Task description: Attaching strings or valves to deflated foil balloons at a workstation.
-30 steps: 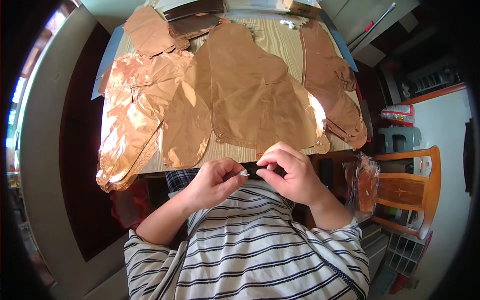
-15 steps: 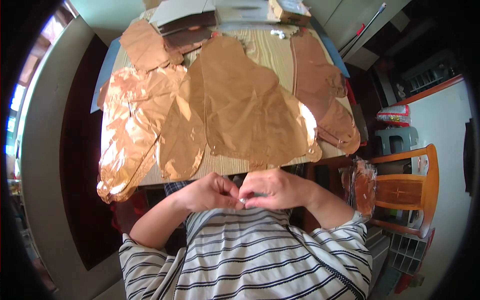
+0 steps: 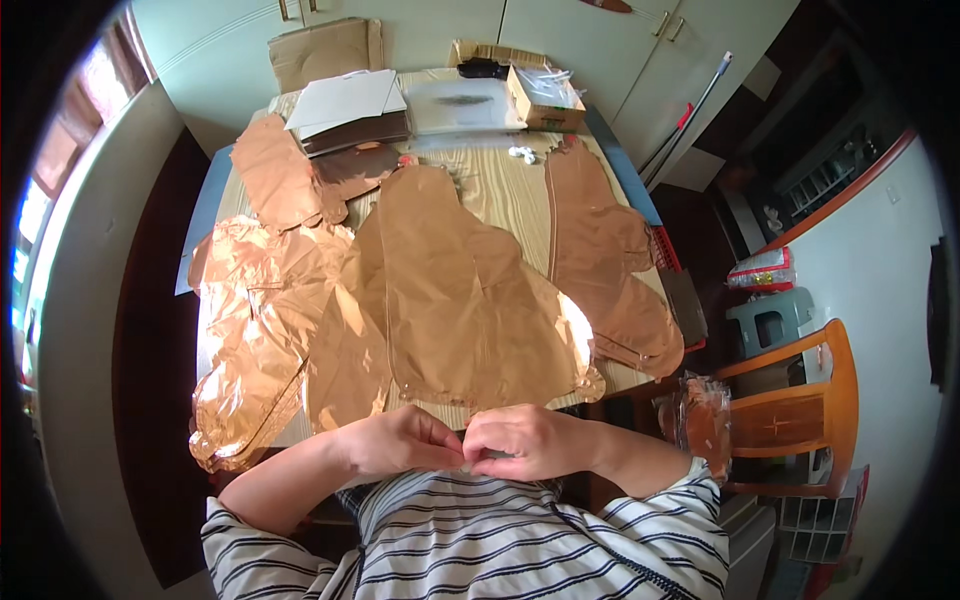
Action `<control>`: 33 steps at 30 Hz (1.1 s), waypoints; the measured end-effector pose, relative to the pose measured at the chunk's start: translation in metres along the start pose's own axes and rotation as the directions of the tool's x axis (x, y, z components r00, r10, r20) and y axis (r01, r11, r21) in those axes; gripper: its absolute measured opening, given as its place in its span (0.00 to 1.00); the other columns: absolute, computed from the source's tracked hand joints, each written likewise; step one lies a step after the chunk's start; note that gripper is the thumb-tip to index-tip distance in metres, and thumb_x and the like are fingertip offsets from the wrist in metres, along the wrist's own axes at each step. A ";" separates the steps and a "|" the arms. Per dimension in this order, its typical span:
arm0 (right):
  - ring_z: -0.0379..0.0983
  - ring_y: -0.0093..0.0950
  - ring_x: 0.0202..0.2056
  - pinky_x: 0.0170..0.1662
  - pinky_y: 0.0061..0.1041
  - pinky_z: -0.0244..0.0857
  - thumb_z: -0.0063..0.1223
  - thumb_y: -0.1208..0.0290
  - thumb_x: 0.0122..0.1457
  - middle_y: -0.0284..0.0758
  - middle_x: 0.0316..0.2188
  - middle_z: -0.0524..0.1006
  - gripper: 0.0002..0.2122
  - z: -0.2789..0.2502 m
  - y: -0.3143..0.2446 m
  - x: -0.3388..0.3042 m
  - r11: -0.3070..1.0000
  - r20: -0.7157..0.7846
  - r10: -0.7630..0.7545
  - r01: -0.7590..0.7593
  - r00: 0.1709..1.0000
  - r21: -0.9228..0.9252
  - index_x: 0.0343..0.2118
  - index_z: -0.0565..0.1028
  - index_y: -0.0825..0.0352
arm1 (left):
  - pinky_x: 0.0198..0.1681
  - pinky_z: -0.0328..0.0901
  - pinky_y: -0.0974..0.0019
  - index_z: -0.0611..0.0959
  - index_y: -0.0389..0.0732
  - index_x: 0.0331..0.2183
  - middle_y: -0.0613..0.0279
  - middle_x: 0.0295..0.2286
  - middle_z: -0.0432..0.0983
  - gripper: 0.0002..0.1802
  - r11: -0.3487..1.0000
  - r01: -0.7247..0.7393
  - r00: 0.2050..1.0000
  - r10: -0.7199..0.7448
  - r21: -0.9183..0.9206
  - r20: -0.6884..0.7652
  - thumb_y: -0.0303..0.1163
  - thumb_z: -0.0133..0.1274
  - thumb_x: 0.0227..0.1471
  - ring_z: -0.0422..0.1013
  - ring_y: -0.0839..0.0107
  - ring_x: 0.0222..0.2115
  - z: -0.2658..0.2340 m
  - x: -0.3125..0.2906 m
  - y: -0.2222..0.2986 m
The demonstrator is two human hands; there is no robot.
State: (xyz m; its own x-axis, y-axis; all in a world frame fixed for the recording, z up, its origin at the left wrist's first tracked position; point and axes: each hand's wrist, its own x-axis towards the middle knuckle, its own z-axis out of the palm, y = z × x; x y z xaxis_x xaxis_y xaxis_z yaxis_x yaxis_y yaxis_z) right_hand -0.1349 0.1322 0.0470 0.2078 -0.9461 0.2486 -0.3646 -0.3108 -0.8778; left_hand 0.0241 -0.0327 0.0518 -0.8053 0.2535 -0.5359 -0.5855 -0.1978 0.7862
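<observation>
The left hand point(image 3: 402, 441) and right hand point(image 3: 522, 440) meet at the fingertips, fingers curled in close; how tightly they are closed, and what they pinch, I cannot tell. Just beyond this grip, a flat copper-coloured foil balloon point(image 3: 465, 310) lies on the wood-grain table point(image 3: 497, 196). Shinier crumpled foil point(image 3: 255, 310) spreads left of the grip; a striped top point(image 3: 470, 535) sits just below it.

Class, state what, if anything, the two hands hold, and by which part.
It cannot be told: the left hand and right hand meet, curled inward, hiding anything pinched between them.
</observation>
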 end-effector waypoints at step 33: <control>0.75 0.20 0.26 0.30 0.21 0.71 0.60 0.78 0.52 0.35 0.24 0.78 0.04 -0.272 0.238 0.116 0.731 -0.662 0.611 -0.631 0.433 0.261 0.27 0.75 0.71 | 0.38 0.70 0.71 0.79 0.33 0.43 0.60 0.33 0.79 0.11 0.896 -0.317 0.904 0.186 -0.311 -0.386 0.25 0.53 0.58 0.75 0.74 0.32 -0.083 0.028 0.022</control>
State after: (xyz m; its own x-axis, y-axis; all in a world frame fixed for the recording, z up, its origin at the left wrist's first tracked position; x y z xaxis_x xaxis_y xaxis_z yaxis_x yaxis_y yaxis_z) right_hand -0.4445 -0.0767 -0.0213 -0.7341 -0.6605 -0.1575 -0.1602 0.3938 -0.9051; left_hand -0.0191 -0.1085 0.0281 -0.8728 -0.1728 -0.4565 -0.2982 -0.5519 0.7788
